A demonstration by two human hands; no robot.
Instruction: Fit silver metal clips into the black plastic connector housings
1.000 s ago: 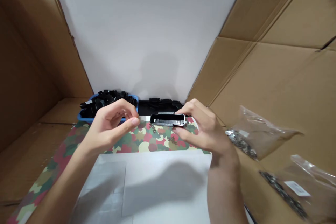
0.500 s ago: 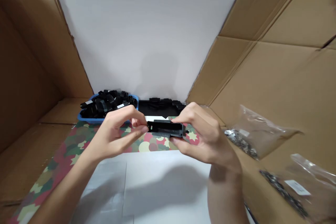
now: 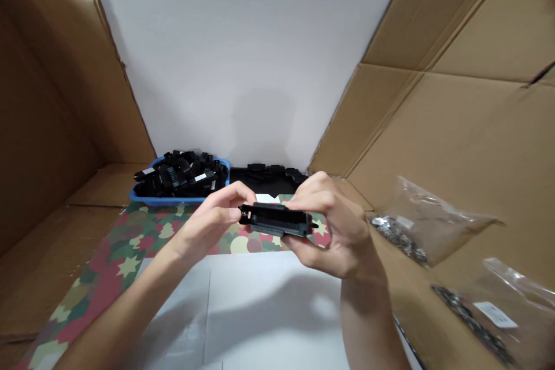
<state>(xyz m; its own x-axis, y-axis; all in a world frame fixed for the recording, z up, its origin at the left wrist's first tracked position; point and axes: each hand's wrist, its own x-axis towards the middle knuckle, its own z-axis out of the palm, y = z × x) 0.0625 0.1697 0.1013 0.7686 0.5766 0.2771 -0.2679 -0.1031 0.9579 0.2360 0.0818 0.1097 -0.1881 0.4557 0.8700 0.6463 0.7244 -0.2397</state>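
A long, hollow black plastic housing [image 3: 277, 219] is held up in front of me, its open side facing me. Small metal-looking parts show at its left end, and a short pin sticks out at the right. My left hand [image 3: 217, 214] is closed on the left end, thumb in front and fingers behind. My right hand [image 3: 336, 225] pinches the right part, with fingers on the upper edge and the thumb below. The undersides of the fingers are partly hidden by the housing.
A blue basket [image 3: 180, 201] heaped with black plastic parts stands at the back left. Beside it lies a black tray [image 3: 243, 182] with more black parts. Two clear bags [image 3: 437, 219] of small metal pieces rest at right. Cardboard walls [image 3: 459, 127] flank the white work surface [image 3: 269, 312].
The housing has dropped slightly and tilted, its right end now lower. My left hand has shifted its grip, with its fingers now wrapped behind the left end.
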